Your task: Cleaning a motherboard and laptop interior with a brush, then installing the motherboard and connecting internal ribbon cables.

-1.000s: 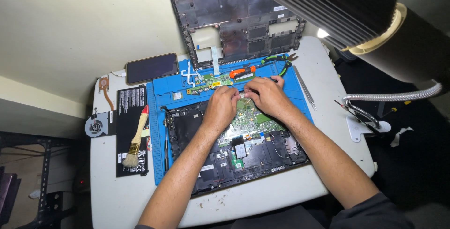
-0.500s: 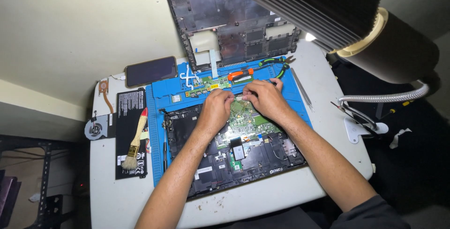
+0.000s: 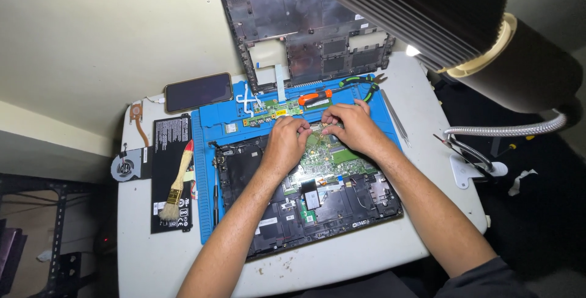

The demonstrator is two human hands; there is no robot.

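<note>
Nearest the camera, two bare forearms reaching up over the front edge of a white table [image 3: 342, 261]. On a blue work mat [image 3: 204, 200], an opened laptop base [image 3: 329, 203] with its black frame and green circuit board [image 3: 332, 157] exposed. Left hand [image 3: 285, 144] curled over the board's upper left, fingers bent and bunched together at the board's top edge. Right hand [image 3: 351, 126] just beside it, fingertips drawn close and pressed down at the same edge; whether anything small is pinched between them cannot be told. Left of the mat, a flat black battery pack [image 3: 171, 145] with a wooden-handled brush [image 3: 177, 182] lying across it, and a small cooling fan [image 3: 126, 167] at the table's edge. Beyond the hands, a narrow green board strip [image 3: 268, 110], an orange-handled screwdriver [image 3: 314, 96] and green-handled pliers [image 3: 360, 82] on the mat's far rim. Tweezers [image 3: 395, 118] to the right. Farther back, a dark phone [image 3: 198, 91] and the removed bottom cover [image 3: 305, 35] leaning against the wall.
</note>
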